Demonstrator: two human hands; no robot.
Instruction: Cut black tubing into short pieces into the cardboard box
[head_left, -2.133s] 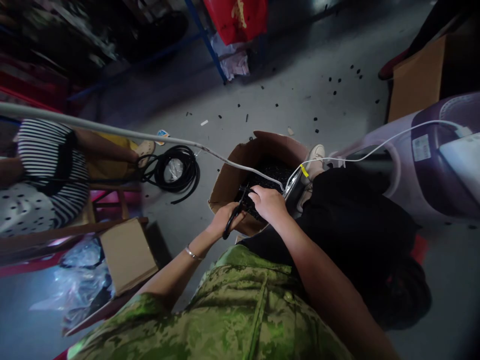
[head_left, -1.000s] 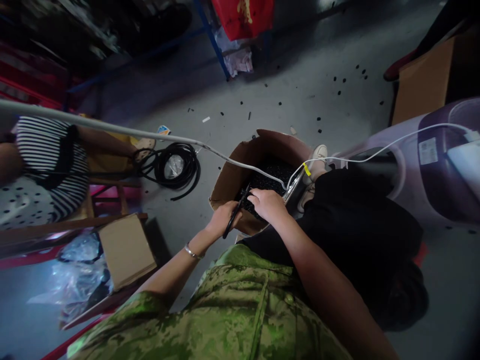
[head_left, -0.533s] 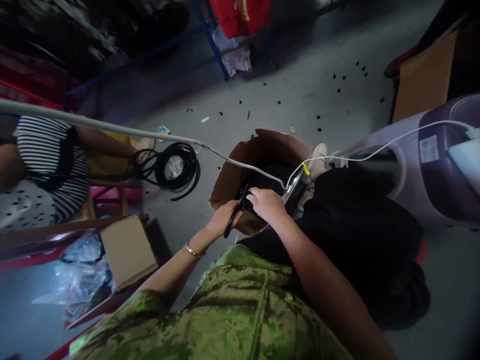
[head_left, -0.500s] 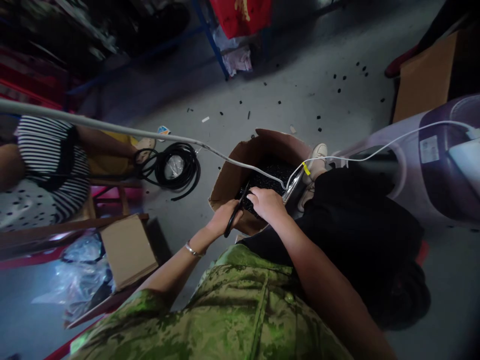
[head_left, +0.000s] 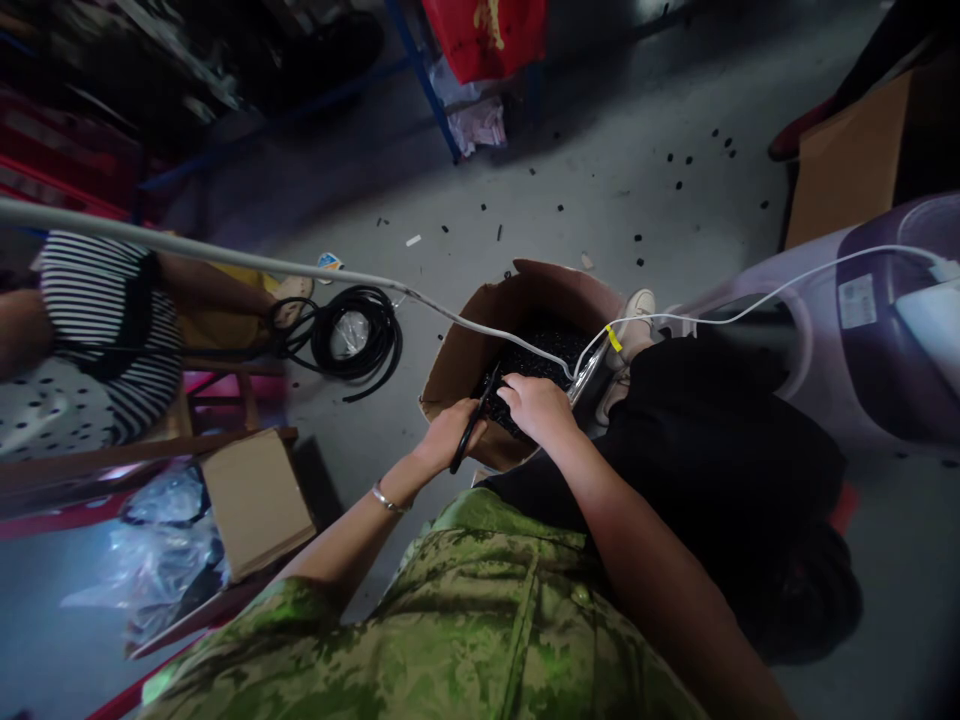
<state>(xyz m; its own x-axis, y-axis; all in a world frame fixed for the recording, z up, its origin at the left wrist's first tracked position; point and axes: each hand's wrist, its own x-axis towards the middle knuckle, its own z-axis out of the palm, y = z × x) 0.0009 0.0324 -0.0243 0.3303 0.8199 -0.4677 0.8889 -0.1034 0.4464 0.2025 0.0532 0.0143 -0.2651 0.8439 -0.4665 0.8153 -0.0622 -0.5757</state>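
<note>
My left hand (head_left: 444, 438) is closed around a pair of black-handled scissors (head_left: 466, 446), whose blades point away from me over an open cardboard box (head_left: 457, 360). Just right of the blades, my right hand (head_left: 541, 408) has its fingers drawn together in a pinch. Whatever sits between those fingertips is too small or hidden to make out. Both hands are over the near side of the box. Inside it lies a heap of small shiny black pieces (head_left: 529, 355).
A thick grey-white cable (head_left: 300, 268) crosses above the box. A thin white cord (head_left: 720, 318) runs to the right. On the floor lie a coil of black tubing (head_left: 388, 345) and scattered black bits. Another person in striped clothing (head_left: 97, 300) sits at left. A cardboard carton (head_left: 259, 500) stands nearby.
The view has shifted very slightly. Both hands and the scissors hold nearly the same position over the box.
</note>
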